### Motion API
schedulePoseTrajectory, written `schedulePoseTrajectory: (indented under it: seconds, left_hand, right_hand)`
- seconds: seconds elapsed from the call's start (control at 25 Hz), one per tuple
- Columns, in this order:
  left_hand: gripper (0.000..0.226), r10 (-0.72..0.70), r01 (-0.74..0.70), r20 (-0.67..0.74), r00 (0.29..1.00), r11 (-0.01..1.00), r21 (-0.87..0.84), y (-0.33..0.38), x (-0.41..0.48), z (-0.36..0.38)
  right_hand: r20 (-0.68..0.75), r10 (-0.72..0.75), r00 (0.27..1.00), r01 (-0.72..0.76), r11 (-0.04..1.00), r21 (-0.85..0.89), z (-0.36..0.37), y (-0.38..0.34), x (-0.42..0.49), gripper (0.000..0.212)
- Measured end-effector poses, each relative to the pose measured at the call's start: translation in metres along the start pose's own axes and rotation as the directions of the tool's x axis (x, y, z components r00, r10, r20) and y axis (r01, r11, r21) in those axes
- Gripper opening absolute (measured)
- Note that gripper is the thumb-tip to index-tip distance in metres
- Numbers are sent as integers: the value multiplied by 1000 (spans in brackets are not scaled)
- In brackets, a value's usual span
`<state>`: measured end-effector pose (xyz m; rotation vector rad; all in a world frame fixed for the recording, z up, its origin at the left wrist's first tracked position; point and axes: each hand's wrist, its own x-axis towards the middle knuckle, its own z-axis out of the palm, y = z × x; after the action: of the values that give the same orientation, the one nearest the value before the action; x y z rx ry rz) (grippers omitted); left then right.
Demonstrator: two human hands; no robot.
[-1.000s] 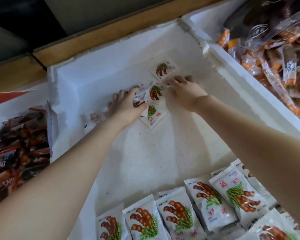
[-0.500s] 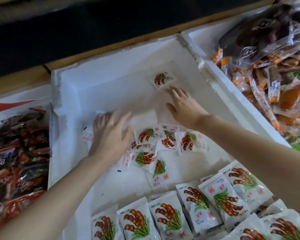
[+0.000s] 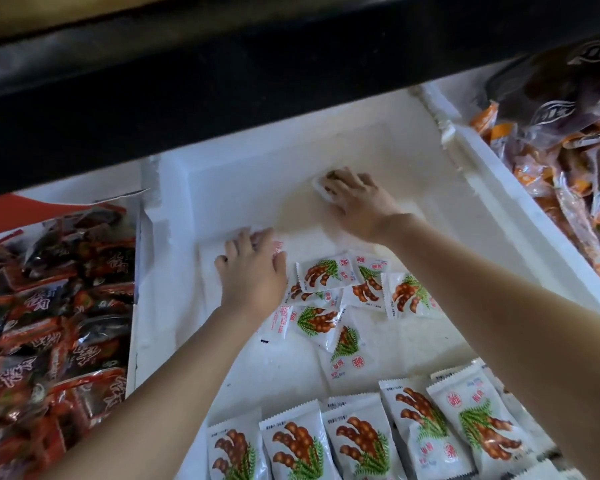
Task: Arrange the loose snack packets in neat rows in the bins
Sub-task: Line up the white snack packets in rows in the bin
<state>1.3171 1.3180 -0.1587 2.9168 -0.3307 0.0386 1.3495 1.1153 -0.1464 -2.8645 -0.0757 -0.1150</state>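
A white foam bin point(image 3: 499, 188) holds white snack packets printed with brown pods and green leaves. Several loose packets point(image 3: 329, 278) lie jumbled in its middle. A neat row of the same packets point(image 3: 357, 441) stands along the near edge. My left hand point(image 3: 253, 271) lies flat, fingers spread, on a few packets at the bin's left, partly hiding them. My right hand point(image 3: 357, 199) reaches to the far side and covers a single packet point(image 3: 321, 183), fingers bent over it; only its white corner shows.
A bin of dark red and black packets point(image 3: 49, 306) sits to the left. Orange and brown packets point(image 3: 568, 150) fill the bin to the right. A dark shelf edge point(image 3: 291, 64) overhangs the back. Bare foam floor shows around the loose pile.
The loose packets have been swept nearer to me. My right hand has moved out to the lone far packet and now covers it. My left hand stays flat on the left packets.
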Motion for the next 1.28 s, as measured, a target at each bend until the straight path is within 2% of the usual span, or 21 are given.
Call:
schedulePoseTrajectory:
  seconds: [0.08, 0.16, 0.28, 0.36, 0.48, 0.6, 0.68, 0.88, 0.96, 1.12, 1.28]
  left_hand:
    - [43, 76, -75, 25, 997, 996, -42, 8, -11, 1]
    - [49, 87, -80, 63, 994, 991, -110, 13, -21, -2]
    - [65, 18, 6, 130, 991, 983, -185, 17, -36, -12]
    - [68, -2, 39, 167, 986, 975, -219, 19, -41, -19]
    - [51, -18, 87, 195, 981, 932, -352, 16, -45, -29]
    - [23, -24, 112, 206, 978, 897, -428, 10, -49, -39]
    - [23, -77, 172, 205, 976, 849, -500, 7, -54, -48]
    - [24, -204, 340, 275, 940, 641, -688, -4, -67, -59]
    - [26, -247, 402, 317, 915, 558, -726, -9, -73, -57]
    - [20, -295, 463, 365, 883, 412, -785, -9, -85, -54]
    - [13, -285, 487, 406, 868, 333, -808, -11, -90, -56]
  right_hand:
    - [11, -96, 995, 96, 995, 9, 2, -11, -29, 44]
    - [29, -123, 992, 121, 991, 51, 2, -18, -54, 39]
    - [59, -85, 995, 78, 990, 114, 0, -23, -79, 32]
    - [64, 14, 998, -26, 981, 193, -3, -28, -85, 36]
    - [143, 210, 967, -238, 946, 222, -8, -34, -83, 60]
    - [180, 284, 942, -313, 936, 161, -11, -38, -75, 73]
    - [214, 334, 918, -379, 898, 223, -10, -40, -69, 71]
    - [264, 358, 896, -432, 841, 326, -11, -41, -70, 27]
    - [256, 362, 896, -439, 810, 389, -10, -44, -75, 24]
    - [328, 398, 857, -508, 759, 407, -5, -58, -82, 44]
    - [248, 428, 869, -487, 652, 582, -12, -73, -82, 19]
